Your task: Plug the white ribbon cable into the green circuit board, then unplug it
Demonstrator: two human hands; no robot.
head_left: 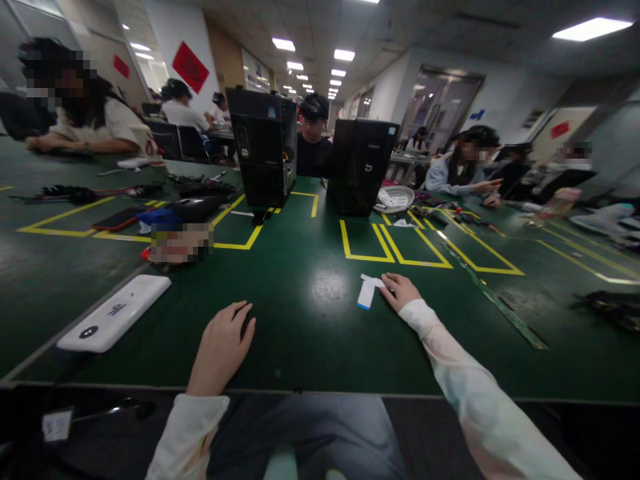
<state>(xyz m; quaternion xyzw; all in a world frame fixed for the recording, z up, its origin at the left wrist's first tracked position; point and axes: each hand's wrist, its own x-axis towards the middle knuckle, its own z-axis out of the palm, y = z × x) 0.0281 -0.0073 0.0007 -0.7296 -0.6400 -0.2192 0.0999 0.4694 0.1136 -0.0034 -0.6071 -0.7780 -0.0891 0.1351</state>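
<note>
My left hand [223,343] lies palm down near the front of the green table, fingers stretched out, with nothing in it. Further right, my right hand [399,291] has its thumb and fingertips on one end of a white flat ribbon cable [367,292]. The cable is folded, and its lower end, tipped in blue, lies on the tabletop. Left of my left hand is a white power bank [117,313], apart from it.
Two black computer towers [263,147] [363,167] stand upright across the table [300,333]. Yellow tape marks rectangles [367,257]. A long green circuit strip [493,293] lies right, near a white basket [395,199]. Dark cables [70,193] lie left. Several people sit around.
</note>
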